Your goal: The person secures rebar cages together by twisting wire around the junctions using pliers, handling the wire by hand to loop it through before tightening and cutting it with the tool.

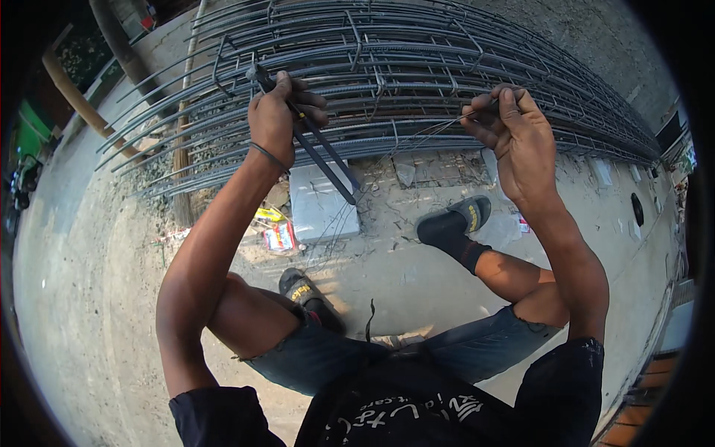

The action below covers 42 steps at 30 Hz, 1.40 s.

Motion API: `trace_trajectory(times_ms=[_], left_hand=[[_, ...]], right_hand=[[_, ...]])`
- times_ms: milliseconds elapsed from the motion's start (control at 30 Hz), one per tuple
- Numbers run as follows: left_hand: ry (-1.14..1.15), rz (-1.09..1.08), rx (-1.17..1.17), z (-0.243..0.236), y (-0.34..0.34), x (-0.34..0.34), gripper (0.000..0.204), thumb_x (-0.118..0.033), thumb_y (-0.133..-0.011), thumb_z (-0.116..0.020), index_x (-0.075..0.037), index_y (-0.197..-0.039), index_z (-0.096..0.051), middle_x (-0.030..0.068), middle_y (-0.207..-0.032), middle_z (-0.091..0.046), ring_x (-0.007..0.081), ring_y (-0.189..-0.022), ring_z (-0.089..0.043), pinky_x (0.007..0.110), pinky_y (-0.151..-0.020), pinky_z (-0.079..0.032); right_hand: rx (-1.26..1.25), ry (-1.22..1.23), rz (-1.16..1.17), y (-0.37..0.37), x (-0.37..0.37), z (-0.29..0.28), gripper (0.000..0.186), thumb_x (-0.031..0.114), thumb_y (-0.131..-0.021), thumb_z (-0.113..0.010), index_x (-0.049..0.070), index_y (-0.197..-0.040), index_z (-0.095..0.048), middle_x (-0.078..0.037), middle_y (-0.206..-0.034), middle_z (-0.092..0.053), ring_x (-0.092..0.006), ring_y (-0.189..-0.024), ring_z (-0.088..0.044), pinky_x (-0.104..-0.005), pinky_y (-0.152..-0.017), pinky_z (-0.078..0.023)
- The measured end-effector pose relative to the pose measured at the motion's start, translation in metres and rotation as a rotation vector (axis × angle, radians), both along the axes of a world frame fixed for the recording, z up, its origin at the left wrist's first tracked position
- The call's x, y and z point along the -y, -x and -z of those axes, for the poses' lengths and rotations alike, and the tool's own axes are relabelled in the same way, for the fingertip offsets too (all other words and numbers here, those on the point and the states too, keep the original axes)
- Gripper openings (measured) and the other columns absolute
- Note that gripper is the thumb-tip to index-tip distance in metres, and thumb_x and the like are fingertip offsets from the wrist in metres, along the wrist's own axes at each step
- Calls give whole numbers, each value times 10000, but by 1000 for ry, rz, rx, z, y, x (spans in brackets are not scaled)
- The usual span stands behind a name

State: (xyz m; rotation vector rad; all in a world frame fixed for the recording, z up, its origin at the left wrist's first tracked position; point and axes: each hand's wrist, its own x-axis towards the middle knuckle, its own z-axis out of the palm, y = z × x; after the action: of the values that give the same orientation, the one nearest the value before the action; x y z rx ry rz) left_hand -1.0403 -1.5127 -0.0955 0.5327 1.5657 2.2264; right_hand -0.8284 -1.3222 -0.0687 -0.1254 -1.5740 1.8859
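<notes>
My left hand (279, 119) is closed on a pair of long-handled cutting pincers (324, 160), its dark head raised above my fist and its two handles hanging down to the right. My right hand (514, 134) pinches several thin tie wires (408, 143) between thumb and fingers; their lengths trail down and left behind the pincers' handles. Beyond both hands lies a long cage of steel rebar (402, 52) with stirrups across its bars, my left hand being in front of its left part and my right hand in front of its lower middle.
A pale block (320, 223) sits below the cage, beside colourful packets (278, 238). My feet in slides rest on dusty concrete (104, 261). Wooden posts (82, 89) and a parked motorbike (26, 182) stand at the left. A crumpled plastic bag (503, 231) lies near my right foot.
</notes>
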Motion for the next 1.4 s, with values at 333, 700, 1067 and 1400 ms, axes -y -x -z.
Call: trace_trajectory(times_ms=[333,700,1067,1400], left_hand=[[1417,506,-863,197,7,-1,342,-274,-779,-549,37,-905,-610,227,-805,-642,344,-779,-638,420,-726,-505],[1500,33,-1001,332,-4,-44,490,-315,-719,-738,-23,-1074,-568,191,-1035,-529,342,-993,-527,436,-719,-505],[-42,531,26,108,-69,-114,321,-254,-924,-545,33,-1029,-643,111,-906,-674,137,-753,-620,259,-660,-511],[-213,579,135,123,-54,-96,393,-98,-813,-656,32,-1169,-552,153,-927,-671,189,-820,-660,294,-732,-535]], right_hand=[[-345,138,132,-149,-179,1,188,97,-941,-475,-18,-1089,-458,-107,-944,-528,-172,-899,-555,-293,-844,-527],[-77,-179,307,-129,-117,-16,233,230,-951,-484,24,-1060,-501,-16,-748,-502,-98,-660,-541,-226,-558,-526],[539,-221,-107,22,-6,116,156,112,-934,-509,-25,-945,-582,-47,-660,-593,-89,-576,-562,-242,-520,-463],[550,-225,-128,16,12,120,168,117,-936,-514,-19,-989,-596,-42,-671,-589,-77,-585,-548,-228,-535,-457]])
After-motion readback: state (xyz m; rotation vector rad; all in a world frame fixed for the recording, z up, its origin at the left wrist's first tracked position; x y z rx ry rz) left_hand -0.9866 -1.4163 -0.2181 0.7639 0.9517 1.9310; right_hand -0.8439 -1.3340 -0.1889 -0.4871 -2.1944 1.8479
